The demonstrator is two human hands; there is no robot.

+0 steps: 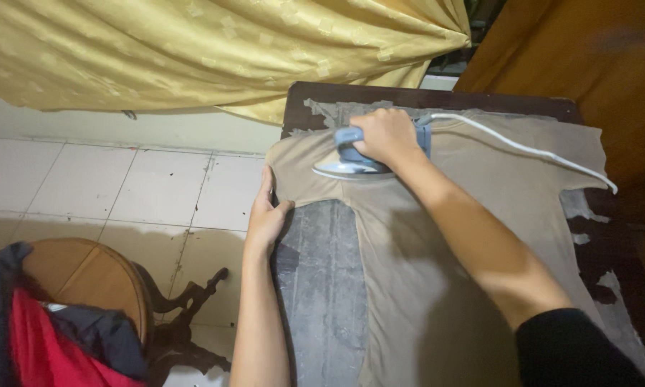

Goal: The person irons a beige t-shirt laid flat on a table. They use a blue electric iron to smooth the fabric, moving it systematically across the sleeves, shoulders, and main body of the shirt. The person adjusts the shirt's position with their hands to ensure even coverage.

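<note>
Overhead, looking down on a dark wooden bench [315,287] with a worn grey cover patch, scuffed and peeling at the edges

Right hand [387,136]: fingers wrapped fully closed round the blue handle of an electric iron [354,158]. Iron sits soleplate down on a beige garment [480,215], near the far left corner of the bench. Silver soleplate edge shows under the hand, tip pointing toward the left edge. White cord [523,148] runs from the iron's rear across the garment to the right edge of the bench, lying loose on the cloth

Left hand [265,215]: at the left edge of the bench, fingers extended and only lightly curled, pressed against the garment's left hem where it hangs at the edge. Thumb lies on top of the cloth; whether the cloth is pinched between thumb and fingers, cannot tell

Garment spread flat over most of the bench top, from the far edge down toward the near edge; a sleeve-like flap reaches the right edge. Grey cover bare between the left hand and the garment's body

Right forearm crosses the garment diagonally; black sleeve [580,351] at near right

Beyond the far edge: gold curtain [193,50]. Left of the bench: white tiled floor [122,186], a round wooden stool [86,276] with red and dark clothes [43,344] heaped on it
</note>
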